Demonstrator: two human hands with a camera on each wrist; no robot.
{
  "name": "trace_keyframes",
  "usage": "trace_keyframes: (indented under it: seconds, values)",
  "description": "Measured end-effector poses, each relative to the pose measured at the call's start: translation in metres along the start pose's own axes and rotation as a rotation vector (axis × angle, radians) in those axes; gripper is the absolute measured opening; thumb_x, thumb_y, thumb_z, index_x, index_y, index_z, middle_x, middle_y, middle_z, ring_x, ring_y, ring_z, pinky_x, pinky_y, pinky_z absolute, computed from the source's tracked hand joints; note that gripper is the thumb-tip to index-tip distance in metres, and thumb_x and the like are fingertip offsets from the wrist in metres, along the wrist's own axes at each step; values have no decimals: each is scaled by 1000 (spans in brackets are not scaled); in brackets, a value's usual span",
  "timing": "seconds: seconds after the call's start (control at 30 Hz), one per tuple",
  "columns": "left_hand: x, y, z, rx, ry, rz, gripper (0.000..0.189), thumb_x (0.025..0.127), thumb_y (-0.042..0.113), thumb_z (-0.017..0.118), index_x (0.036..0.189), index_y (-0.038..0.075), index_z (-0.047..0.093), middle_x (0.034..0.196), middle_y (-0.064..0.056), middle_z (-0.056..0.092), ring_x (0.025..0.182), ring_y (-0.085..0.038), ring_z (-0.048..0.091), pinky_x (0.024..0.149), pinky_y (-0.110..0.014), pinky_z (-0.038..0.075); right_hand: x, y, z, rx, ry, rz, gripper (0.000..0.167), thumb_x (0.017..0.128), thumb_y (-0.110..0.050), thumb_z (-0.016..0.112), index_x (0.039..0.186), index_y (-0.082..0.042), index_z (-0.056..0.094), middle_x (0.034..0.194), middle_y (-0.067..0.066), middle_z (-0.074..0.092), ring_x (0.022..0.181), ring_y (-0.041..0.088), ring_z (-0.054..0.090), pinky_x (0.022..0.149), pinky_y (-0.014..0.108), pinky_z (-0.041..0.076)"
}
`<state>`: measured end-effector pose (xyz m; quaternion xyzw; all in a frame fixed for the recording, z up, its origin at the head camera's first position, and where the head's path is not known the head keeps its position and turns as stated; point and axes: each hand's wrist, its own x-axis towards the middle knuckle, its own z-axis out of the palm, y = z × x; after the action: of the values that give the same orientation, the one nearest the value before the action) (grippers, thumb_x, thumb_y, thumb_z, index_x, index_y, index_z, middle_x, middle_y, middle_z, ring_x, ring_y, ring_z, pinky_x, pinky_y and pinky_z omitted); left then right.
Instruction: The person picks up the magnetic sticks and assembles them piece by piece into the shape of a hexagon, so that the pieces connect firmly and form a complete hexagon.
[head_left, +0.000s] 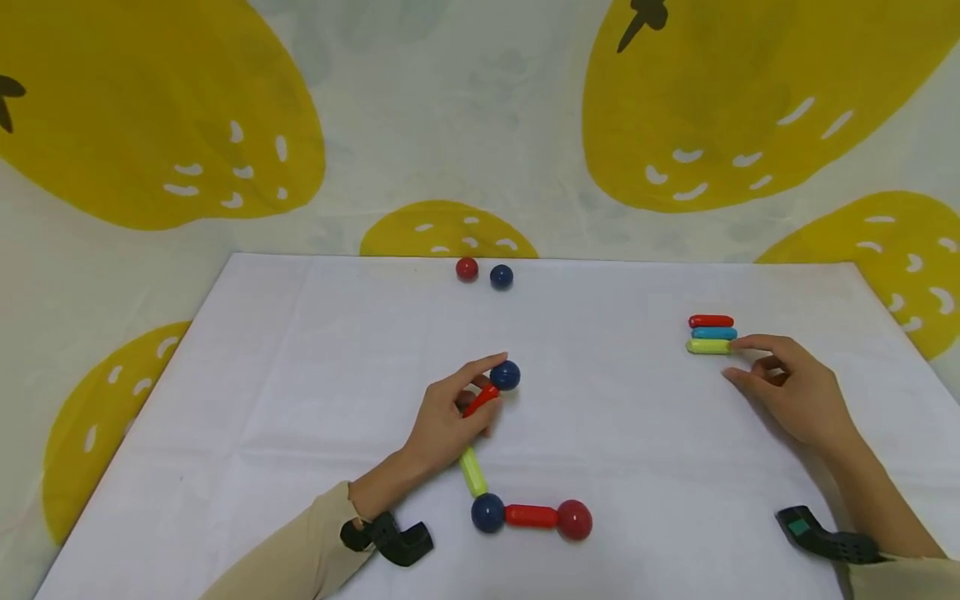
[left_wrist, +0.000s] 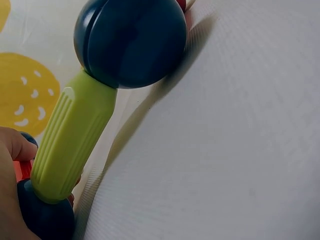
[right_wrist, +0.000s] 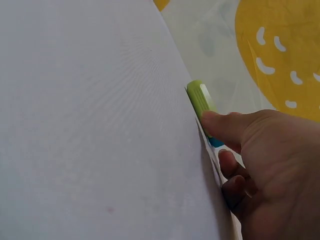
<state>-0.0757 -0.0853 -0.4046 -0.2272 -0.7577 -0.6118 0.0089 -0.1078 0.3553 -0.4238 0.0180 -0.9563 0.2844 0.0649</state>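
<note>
My left hand [head_left: 450, 417] grips a red rod [head_left: 482, 400] between thumb and fingers, its index fingertip at a dark blue ball [head_left: 506, 375] on the rod's end. In the left wrist view, another blue ball [left_wrist: 47, 215] by the palm joins a ribbed yellow-green rod [left_wrist: 72, 137]. That rod leads to a larger blue ball [head_left: 488, 513], then a second red rod [head_left: 531, 517] and a red ball [head_left: 574, 520]. My right hand [head_left: 798, 392] touches the right end of a loose yellow-green rod [head_left: 708, 347] with its index finger; the thumb stays apart from it.
Beyond the yellow-green rod lie a loose blue rod [head_left: 714, 333] and a red rod [head_left: 711, 321], side by side. A small red ball [head_left: 467, 269] and a blue ball [head_left: 502, 277] sit near the far edge of the white table [head_left: 337, 333]. A lemon-patterned cloth [head_left: 450, 125] hangs behind.
</note>
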Motion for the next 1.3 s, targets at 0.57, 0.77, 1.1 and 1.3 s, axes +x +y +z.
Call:
trace_keyframes:
  seconds: [0.57,0.77,1.1,1.3]
  values:
    - [0,2,-3,-12,-7,-28,49,86,-10,61,133,5,54,94,-18,58,51,-30,58,49,-22,42,6,-36,25,-58,86,-190,37,82,-14,77,116,-6,67,85,6,59,71,11,44,57,12,37]
    - [1,5,-3,-23,-8,-24,49,86,-11,61,133,3,54,93,-20,58,52,-31,58,50,-21,42,7,-46,19,-56,70,-105,34,85,-17,73,114,-1,67,88,14,62,74,26,54,56,11,38]
    - [2,4,-4,-27,-10,-5,47,86,-10,61,132,-1,53,93,-20,58,50,-31,56,49,-22,42,-1,-104,24,169,8,-139,29,88,-22,70,114,-8,69,96,8,68,75,-3,60,64,9,46]
    - [2,2,-3,-26,-11,1,47,86,-9,61,132,0,53,93,-19,59,50,-29,56,49,-22,43,-7,-135,35,252,-16,-225,26,86,-13,73,112,-12,69,99,0,67,84,2,59,73,10,46]
